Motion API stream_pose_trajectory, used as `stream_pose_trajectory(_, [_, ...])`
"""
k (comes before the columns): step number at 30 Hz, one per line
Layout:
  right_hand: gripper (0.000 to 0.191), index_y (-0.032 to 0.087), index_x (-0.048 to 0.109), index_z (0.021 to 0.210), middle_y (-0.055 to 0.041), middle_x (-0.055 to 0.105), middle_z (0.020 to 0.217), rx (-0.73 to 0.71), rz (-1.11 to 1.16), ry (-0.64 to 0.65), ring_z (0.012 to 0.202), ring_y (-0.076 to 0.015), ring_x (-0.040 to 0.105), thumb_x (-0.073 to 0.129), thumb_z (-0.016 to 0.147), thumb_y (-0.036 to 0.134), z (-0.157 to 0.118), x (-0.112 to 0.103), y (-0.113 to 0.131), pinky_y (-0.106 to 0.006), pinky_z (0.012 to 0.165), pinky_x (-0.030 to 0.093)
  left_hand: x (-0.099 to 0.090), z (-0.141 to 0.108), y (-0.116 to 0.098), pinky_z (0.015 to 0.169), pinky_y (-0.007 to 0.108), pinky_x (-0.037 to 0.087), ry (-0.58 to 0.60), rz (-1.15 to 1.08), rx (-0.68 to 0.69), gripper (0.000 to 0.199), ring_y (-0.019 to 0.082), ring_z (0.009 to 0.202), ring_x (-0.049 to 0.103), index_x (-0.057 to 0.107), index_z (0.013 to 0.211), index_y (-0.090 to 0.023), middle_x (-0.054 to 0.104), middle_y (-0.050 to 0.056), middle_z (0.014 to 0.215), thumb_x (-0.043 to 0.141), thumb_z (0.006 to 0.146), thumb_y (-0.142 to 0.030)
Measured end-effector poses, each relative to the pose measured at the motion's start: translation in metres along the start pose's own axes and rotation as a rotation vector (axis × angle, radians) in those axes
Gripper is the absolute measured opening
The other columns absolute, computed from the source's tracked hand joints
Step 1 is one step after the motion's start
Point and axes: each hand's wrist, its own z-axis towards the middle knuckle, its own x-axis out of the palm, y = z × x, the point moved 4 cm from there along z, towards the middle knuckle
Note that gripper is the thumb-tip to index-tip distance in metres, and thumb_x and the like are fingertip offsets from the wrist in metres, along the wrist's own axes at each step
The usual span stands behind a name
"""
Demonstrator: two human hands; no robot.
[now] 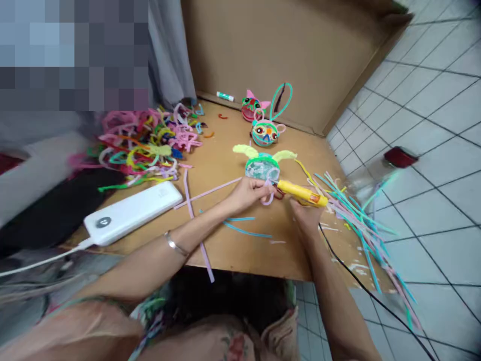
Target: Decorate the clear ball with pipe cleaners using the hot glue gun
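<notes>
My left hand [251,194] is closed in a pinch on a lilac pipe cleaner [268,198] bent into loops. In my right hand [306,213] is a yellow hot glue gun [300,192], its nozzle pointing left and close to the lilac loops; I cannot tell whether it touches them. Just beyond my hands sits a round clear container [257,169] with a green rim and two pale yellow ear-like pieces [246,151]. Lilac strips [188,193] and blue pipe cleaners [246,230] lie near my left forearm.
Decorated animal-face balls [264,134] and a glue stick [225,96] are at the back by a cardboard wall [259,50]. A heap of pipe cleaners [150,145] and a white power bank [133,213] are left. Loose stems [361,220] overhang the right edge; a black cord [361,283] trails.
</notes>
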Motion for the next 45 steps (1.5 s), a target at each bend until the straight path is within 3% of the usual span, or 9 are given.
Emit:
stream_pose_trajectory(4, [0.02,0.023,0.055,0.075,0.006,0.058,0.064,0.006,-0.056,0.031,0.059,-0.012,0.05,0.066,0.061,0.032,0.001,-0.002,-0.002,-0.024,0.056,0.045,0.0,-0.001,0.002,0.06,0.021,0.037,-0.011,0.039,-0.007,0.044,0.009,0.057,0.048,0.059,0.055,-0.014,0.057,-0.001,0.054,0.07,0.077,-0.05])
stream_pose_trajectory(12, [0.02,0.023,0.053,0.076,0.0061,0.055,0.063,-0.041,-0.117,0.023,0.058,-0.0119,0.048,0.065,0.064,0.034,0.002,-0.004,0.002,-0.025,0.056,0.043,-0.003,-0.002,0.004,0.053,0.023,0.022,-0.03,0.117,-0.026,0.048,0.006,0.05,0.029,0.057,0.056,-0.015,0.046,-0.005,0.05,0.066,0.076,-0.057])
stream_pose_trajectory(26, [0.019,0.023,0.053,0.074,0.0071,0.054,0.06,-0.008,-0.117,0.027,0.056,-0.012,0.048,0.063,0.062,0.034,0.002,-0.004,-0.004,-0.025,0.055,0.041,-0.005,0.0,0.01,0.054,0.022,0.024,0.01,0.122,-0.007,0.044,0.008,0.053,0.035,0.076,0.08,-0.012,0.05,-0.003,0.056,0.064,0.079,-0.054])
stream_pose_trajectory(45, [0.019,0.023,0.054,0.076,0.0074,0.056,0.06,0.01,-0.107,0.055,0.055,-0.0122,0.05,0.065,0.064,0.032,0.001,-0.006,-0.011,-0.025,0.055,0.042,-0.006,0.001,0.01,0.056,0.023,0.025,0.034,0.1,-0.012,0.04,0.007,0.053,0.033,0.078,0.084,-0.012,0.048,-0.004,0.054,0.061,0.082,-0.048])
